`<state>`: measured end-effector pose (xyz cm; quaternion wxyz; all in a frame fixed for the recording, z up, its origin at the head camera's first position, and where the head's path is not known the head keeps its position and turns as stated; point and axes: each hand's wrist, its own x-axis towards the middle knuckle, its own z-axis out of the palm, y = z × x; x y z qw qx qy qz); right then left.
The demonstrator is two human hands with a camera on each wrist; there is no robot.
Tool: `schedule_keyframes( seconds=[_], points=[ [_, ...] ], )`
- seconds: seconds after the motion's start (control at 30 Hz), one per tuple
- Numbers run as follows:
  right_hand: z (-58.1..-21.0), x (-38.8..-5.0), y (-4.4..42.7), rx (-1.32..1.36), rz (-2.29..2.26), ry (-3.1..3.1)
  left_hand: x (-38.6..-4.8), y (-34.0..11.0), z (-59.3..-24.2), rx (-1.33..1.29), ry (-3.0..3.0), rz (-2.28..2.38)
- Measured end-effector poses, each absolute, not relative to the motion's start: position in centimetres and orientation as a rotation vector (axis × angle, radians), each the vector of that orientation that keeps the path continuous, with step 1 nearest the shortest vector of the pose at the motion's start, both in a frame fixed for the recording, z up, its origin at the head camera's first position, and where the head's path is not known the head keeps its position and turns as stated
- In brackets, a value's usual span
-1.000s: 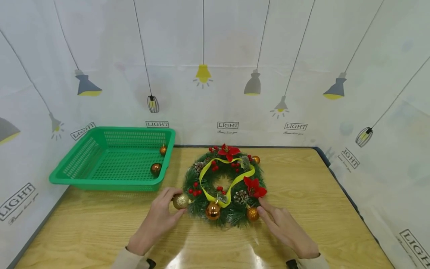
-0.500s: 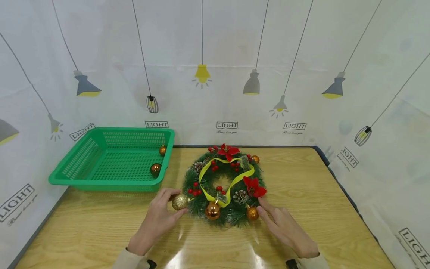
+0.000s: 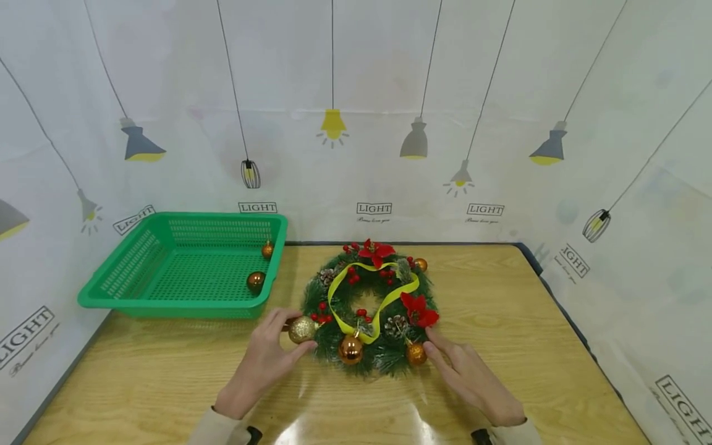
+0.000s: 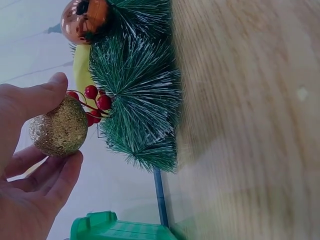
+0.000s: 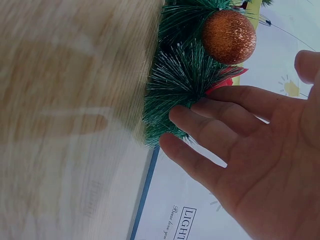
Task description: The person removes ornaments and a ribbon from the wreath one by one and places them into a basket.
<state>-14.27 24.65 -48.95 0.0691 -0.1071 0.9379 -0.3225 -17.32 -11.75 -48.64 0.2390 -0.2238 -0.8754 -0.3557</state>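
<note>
A green wreath with red berries, pinecones, red flowers and a yellow ribbon lies on the table. At its left edge my left hand holds a glittery gold ball between thumb and fingers, beside a red berry sprig. My right hand touches the wreath's right side with its fingers extended, thumb apart in the right wrist view. Close to it is a glittery orange ball. A shiny copper ball sits at the wreath's front, and a small orange ball at its far right.
Left of the wreath stands a green plastic basket, holding a shiny brown ball and a small orange ball. A wall covering printed with lamps rises behind the wooden table.
The gold ball in my left hand has shifted slightly right, nearer the wreath. My right hand stays at the wreath's right side. The head view has moved a little.
</note>
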Motion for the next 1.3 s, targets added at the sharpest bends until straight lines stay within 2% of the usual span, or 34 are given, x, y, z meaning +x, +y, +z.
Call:
schedule_keyframes(
  seconds=[0.53, 1.3],
  points=[
    [-48.6, -14.2, 24.7, -0.347, -0.973, 2.84, -17.7, -12.9, -48.7, -0.571, -2.369, -0.951],
    [-48.8, -14.3, 24.6, -0.363, -1.008, 2.822, -18.6, -14.7, -47.1, -0.538, -2.305, -0.899]
  ],
)
